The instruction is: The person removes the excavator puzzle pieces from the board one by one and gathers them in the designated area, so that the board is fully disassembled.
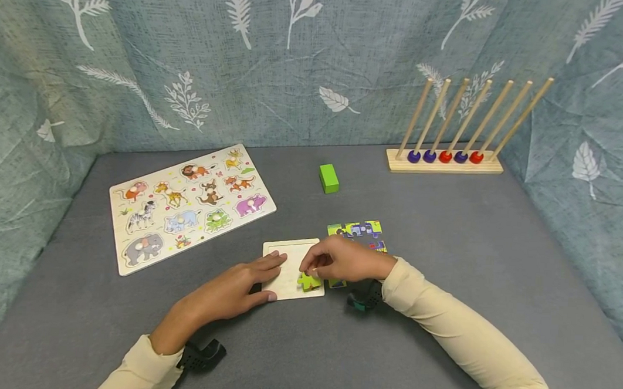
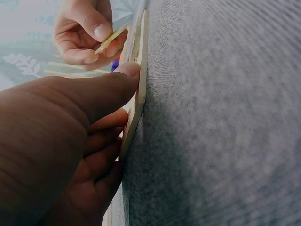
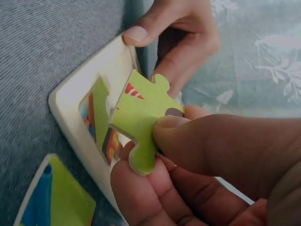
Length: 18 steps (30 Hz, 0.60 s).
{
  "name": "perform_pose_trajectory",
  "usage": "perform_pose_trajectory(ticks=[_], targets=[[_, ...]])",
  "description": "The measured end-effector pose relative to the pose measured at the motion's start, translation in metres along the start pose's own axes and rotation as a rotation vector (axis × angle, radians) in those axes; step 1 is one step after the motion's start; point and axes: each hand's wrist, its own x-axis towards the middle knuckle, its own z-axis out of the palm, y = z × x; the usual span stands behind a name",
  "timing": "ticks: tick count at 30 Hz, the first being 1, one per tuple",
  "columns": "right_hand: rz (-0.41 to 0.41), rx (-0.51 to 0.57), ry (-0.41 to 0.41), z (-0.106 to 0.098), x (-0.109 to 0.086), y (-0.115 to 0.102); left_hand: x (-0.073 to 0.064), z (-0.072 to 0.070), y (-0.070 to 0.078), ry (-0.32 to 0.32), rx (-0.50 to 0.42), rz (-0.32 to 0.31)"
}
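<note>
My right hand (image 1: 347, 260) pinches a green jigsaw piece (image 3: 146, 108) between thumb and fingers, tilted above a small wooden puzzle tray (image 1: 288, 275). Inside the tray, at its near right corner, lies another picture piece (image 3: 99, 115), partly covered by the held one in the right wrist view. My left hand (image 1: 240, 288) rests on the tray's left side, its thumb at the front edge and its fingers spread over the left border. Right of the tray lie several loose jigsaw pieces (image 1: 362, 229), partly hidden beneath the right hand; one piece (image 3: 59, 193) shows close to the tray.
An animal peg puzzle board (image 1: 191, 209) lies at the back left. Behind the tray is a green block (image 1: 329, 178). A wooden rack with upright rods (image 1: 445, 162) and red and blue beads stands at the back right, before a leaf-patterned curtain (image 1: 318, 71).
</note>
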Motion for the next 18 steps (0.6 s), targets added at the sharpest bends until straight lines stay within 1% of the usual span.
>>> perform_pose_trajectory(ticks=[7,18], targets=[[-0.002,0.003,0.034,-0.005,-0.011,0.006,0.001,0.001,0.0,0.002,-0.003,-0.001],[0.038,0.031,0.075,-0.013,-0.034,0.014,0.0,-0.001,0.002,0.003,0.003,-0.014]])
